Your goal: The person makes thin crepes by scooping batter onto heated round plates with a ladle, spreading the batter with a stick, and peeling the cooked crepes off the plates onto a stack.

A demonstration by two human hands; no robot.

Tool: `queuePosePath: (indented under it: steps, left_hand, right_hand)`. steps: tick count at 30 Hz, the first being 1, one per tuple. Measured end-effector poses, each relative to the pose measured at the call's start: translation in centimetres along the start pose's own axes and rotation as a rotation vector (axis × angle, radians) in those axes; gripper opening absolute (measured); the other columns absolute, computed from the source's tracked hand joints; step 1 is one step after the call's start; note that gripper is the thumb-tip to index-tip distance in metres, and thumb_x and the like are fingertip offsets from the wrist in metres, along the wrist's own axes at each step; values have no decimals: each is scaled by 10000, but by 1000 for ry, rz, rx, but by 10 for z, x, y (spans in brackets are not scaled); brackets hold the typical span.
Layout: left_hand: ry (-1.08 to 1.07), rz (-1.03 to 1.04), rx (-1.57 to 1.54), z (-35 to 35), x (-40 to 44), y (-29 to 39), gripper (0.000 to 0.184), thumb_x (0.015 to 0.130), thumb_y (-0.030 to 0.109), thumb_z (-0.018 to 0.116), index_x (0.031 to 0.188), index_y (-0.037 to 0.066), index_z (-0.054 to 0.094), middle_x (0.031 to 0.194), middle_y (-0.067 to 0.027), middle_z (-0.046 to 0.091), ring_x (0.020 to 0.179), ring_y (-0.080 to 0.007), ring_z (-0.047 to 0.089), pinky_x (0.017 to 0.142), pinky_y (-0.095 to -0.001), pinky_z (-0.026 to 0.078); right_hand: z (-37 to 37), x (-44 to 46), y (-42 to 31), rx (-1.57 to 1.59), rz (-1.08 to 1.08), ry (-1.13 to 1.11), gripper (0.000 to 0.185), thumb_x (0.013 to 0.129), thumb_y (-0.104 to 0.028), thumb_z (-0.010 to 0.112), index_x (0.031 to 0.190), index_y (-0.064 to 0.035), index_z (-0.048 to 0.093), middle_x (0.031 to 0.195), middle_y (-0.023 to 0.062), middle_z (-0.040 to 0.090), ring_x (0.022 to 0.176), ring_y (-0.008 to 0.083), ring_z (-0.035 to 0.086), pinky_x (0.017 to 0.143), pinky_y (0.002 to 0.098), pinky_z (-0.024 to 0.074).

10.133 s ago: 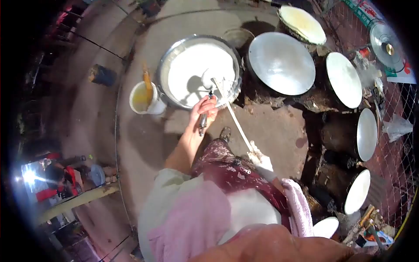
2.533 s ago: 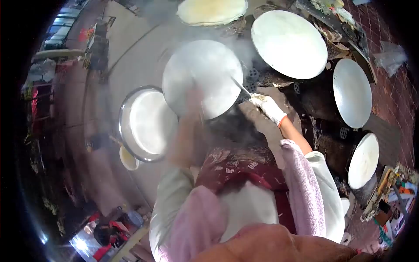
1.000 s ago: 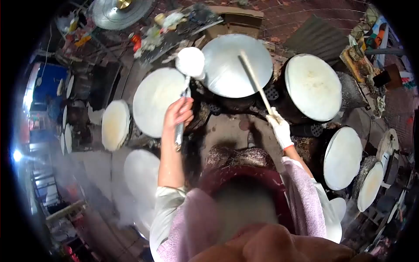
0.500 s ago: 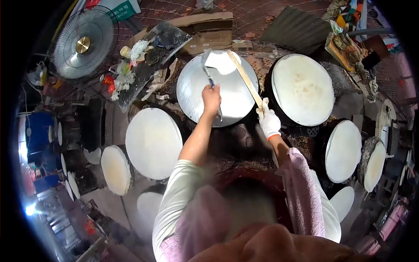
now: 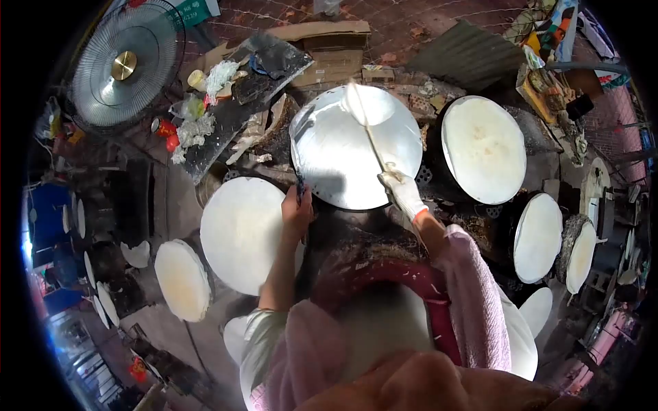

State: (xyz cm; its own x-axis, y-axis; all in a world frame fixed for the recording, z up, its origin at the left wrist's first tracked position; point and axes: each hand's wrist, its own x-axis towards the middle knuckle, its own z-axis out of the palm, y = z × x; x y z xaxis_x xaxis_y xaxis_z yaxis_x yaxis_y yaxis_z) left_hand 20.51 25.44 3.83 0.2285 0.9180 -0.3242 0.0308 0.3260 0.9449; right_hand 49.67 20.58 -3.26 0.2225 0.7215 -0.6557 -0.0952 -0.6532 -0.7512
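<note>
A round metal griddle plate (image 5: 336, 154) lies before me, its surface shiny and grey. My left hand (image 5: 296, 211), bare, is closed around the dark blue handle of a thin-bladed metal tool (image 5: 295, 154) at the plate's left edge. My right hand (image 5: 404, 192), in a white knit glove, grips a long wooden stick (image 5: 373, 142). The stick crosses the plate to its far rim, over a bright rounded patch (image 5: 380, 106); whether this is wet material or glare I cannot tell.
Pale round sheets surround me, including one on the left (image 5: 240, 233) and one on the right (image 5: 484, 149). A large fan (image 5: 123, 65) stands at the far left. Near it, a dark board (image 5: 247, 103) holds clutter, beside a cardboard piece (image 5: 336, 65).
My left hand has moved from over the plate down and left, taking the bladed tool to its edge. My right hand has shifted slightly down and left, and the stick now looks narrower.
</note>
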Motion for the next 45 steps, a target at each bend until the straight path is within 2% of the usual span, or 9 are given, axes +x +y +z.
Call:
queuePosePath:
  steps: [4, 7, 11, 15, 24, 27, 36, 40, 45]
  left_hand:
    - [44, 138, 73, 0, -26, 20, 141, 979, 136, 502, 1047, 13, 519, 620, 14, 477, 464, -56, 441, 423, -232, 349]
    - [149, 203, 89, 6, -32, 29, 140, 985, 132, 492, 1054, 13, 515, 637, 12, 489, 470, -57, 451, 431, -230, 358]
    - [250, 11, 197, 18, -31, 2, 113, 978, 152, 517, 977, 42, 547, 641, -12, 524, 496, -85, 498, 455, -266, 392]
    - [361, 127, 526, 22, -36, -17, 125, 960, 138, 538, 899, 29, 550, 616, -23, 512, 496, -99, 494, 468, -277, 397]
    - [508, -108, 326, 61, -60, -13, 152, 988, 158, 512, 897, 36, 519, 563, 30, 445, 425, -56, 385, 401, -234, 291]
    - [508, -227, 168, 69, -68, -17, 143, 990, 160, 513, 928, 31, 511, 556, 23, 434, 390, -69, 372, 374, -245, 291]
    - [458, -49, -75, 96, -87, -6, 192, 1022, 205, 445, 1050, 19, 478, 590, -8, 393, 384, -107, 373, 378, -254, 332]
    - [474, -43, -114, 106, -77, -5, 247, 1036, 252, 403, 1044, 13, 466, 608, -19, 401, 384, -114, 366, 377, -252, 323]
    - [520, -165, 31, 101, -71, -2, 225, 1022, 228, 445, 926, 27, 473, 566, 5, 397, 369, -90, 353, 351, -244, 295]
  right_hand:
    - [-24, -21, -45, -457, -230, 175, 346, 861, -298, 693, 1104, -52, 688, 781, 57, 668, 663, 113, 577, 597, 214, 461]
    - [-67, 32, -3, -14, -466, 265, 379, 875, -277, 689, 1121, 10, 665, 794, 1, 647, 679, 73, 550, 638, 196, 443]
    - [-29, 25, -22, 1, -52, -147, 314, 875, -275, 695, 1058, -21, 669, 655, -53, 526, 507, 46, 427, 455, 227, 348]
    - [-59, 28, -42, -459, -302, -205, 395, 876, -301, 681, 1131, 0, 656, 907, 64, 703, 787, 148, 616, 740, 274, 485]
    - [-80, 61, -74, -357, -82, -440, 281, 893, -295, 647, 940, -21, 691, 723, -25, 553, 647, 69, 485, 604, 223, 398]
    - [-102, 73, -80, -616, -457, -476, 301, 872, -320, 657, 997, -55, 726, 873, 41, 686, 775, 129, 614, 743, 248, 477]
    - [-108, 120, -72, -301, -240, -736, 379, 866, -140, 682, 1201, 27, 624, 1186, 46, 639, 1026, 81, 544, 887, 219, 432]
    - [-137, 135, -119, -754, -293, -691, 365, 859, -122, 675, 1188, 28, 624, 1305, 83, 596, 1166, 180, 568, 985, 271, 421]
    - [-117, 172, -107, -507, -163, -760, 368, 850, -177, 692, 1174, -7, 652, 880, -28, 657, 648, 53, 496, 585, 206, 407]
